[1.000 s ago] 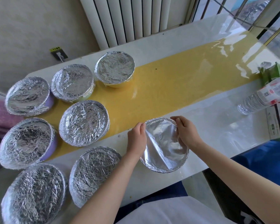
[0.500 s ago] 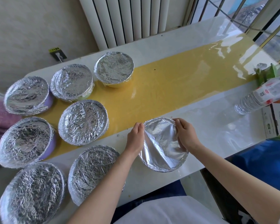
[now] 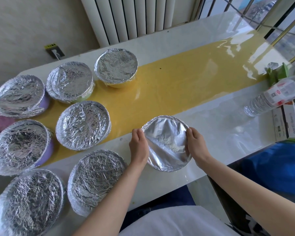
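A round bowl topped with smooth aluminium foil [image 3: 167, 143] sits near the front edge of the white table [image 3: 220, 133]. My left hand [image 3: 139, 145] curls round the foil at the bowl's left rim. My right hand [image 3: 195, 144] grips the foil at the right rim, fingers wrapped over the edge. The bowl under the foil is hidden.
Several foil-covered bowls crowd the table's left half, the nearest [image 3: 95, 179] just left of my left forearm. A yellow runner [image 3: 169, 89] crosses the table. A plastic water bottle [image 3: 272, 97] lies on a box [image 3: 288, 123] at the right. A radiator [image 3: 134, 17] stands behind.
Both hands have slid a little along the rim toward me, pressing the foil down at the sides. The bowl stays in place.
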Action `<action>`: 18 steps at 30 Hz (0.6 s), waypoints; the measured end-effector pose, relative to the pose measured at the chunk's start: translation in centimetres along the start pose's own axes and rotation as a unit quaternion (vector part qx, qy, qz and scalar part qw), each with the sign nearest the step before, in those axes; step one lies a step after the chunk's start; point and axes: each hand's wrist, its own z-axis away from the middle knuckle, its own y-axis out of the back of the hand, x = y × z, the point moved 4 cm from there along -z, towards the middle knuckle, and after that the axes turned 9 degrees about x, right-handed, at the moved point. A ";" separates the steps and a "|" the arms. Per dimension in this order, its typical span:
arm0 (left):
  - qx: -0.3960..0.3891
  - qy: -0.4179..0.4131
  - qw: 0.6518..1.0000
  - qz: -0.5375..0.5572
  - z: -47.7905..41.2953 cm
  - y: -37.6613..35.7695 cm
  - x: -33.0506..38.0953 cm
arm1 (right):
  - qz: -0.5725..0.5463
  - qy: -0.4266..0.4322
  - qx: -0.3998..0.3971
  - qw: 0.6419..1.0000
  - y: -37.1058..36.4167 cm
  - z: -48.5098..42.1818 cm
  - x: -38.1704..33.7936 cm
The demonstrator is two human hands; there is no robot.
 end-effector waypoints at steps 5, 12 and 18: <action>-0.011 0.037 0.999 0.019 0.1 0.0 -0.1 | 0.005 -0.005 0.015 1.000 -0.6 -1.2 0.2; 0.014 -0.008 1.000 0.010 -1.9 1.0 1.5 | -0.005 0.024 0.005 1.000 -1.9 -2.9 -3.9; 0.071 -0.072 0.994 -0.040 -5.6 2.4 2.6 | 0.008 0.040 0.009 0.999 -4.8 -4.3 -7.0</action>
